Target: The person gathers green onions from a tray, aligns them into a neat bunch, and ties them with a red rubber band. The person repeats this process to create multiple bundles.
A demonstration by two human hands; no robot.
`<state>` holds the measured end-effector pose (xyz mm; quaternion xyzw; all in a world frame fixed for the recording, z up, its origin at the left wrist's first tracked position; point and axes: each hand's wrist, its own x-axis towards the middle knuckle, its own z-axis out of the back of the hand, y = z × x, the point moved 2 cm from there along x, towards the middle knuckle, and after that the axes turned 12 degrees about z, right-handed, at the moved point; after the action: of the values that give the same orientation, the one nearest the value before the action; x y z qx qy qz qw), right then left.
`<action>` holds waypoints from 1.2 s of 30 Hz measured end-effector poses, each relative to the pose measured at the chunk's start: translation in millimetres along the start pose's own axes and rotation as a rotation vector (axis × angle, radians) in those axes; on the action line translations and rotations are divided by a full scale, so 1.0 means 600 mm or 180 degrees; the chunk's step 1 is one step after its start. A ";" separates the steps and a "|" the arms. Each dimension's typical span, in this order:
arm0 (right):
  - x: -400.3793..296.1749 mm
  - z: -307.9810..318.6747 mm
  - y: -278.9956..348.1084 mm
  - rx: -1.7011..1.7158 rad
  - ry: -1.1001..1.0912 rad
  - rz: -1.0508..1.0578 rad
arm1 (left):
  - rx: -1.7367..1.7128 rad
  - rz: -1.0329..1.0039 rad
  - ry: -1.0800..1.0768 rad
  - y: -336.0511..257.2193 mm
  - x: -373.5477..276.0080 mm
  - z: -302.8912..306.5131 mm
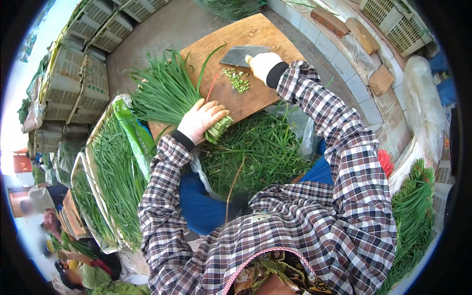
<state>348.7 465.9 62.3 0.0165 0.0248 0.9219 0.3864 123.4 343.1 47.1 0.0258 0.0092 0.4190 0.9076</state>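
My gloved left hand [202,118] grips a bundle of green garlic chives [166,88] near its cut stem ends, which point towards me past the board's near edge. The leaves fan out to the left across the wooden cutting board [265,37]. A red tie [212,87] sticks up from the bundle. In my gloved right hand [263,66] is the handle of a cleaver [238,55]. Its dark, wide blade lies over the board, pointing left and apart from the bundle. Small chopped stem ends [238,80] lie on the wood between the blade and my left hand.
Below the board, a plastic-lined heap of loose green trimmings [254,151] sits between my knees. Crates of long chives [116,173] stand at left, and more chives [413,214] lie at right. Stacked plastic crates [79,81], bricks [363,35] and red ties [385,162] surround me. People work at lower left.
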 end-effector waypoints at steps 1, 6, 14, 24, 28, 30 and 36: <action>-0.001 0.006 0.010 -0.0050 0.0055 0.0036 | -0.0098 0.0133 -0.0047 -0.005 -0.001 0.005; -0.098 0.035 0.053 -0.0390 0.0952 0.0790 | -0.0114 0.1248 -0.0276 -0.036 -0.018 0.000; -0.180 0.155 0.095 0.0044 0.1473 0.0657 | -0.5478 0.3190 -0.3684 -0.083 -0.107 -0.054; -0.228 -0.091 0.048 -0.0257 -0.0339 -0.0680 | -0.8168 0.3668 -0.1369 -0.106 -0.042 -0.124; -0.329 -0.066 0.122 0.0207 0.0242 -0.0242 | -0.8235 0.3569 -0.1370 -0.088 -0.035 -0.137; -0.317 -0.033 0.133 0.0643 0.0227 -0.0588 | -0.8097 0.3940 -0.1657 -0.083 -0.035 -0.148; -0.174 -0.099 0.047 0.0192 -0.0319 -0.1219 | -0.7277 0.4551 -0.1976 -0.082 -0.044 -0.122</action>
<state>399.2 369.7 3.7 0.0689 0.0359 0.8284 0.5547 140.9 293.8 -28.5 -0.6349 -0.5516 0.5406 -0.0207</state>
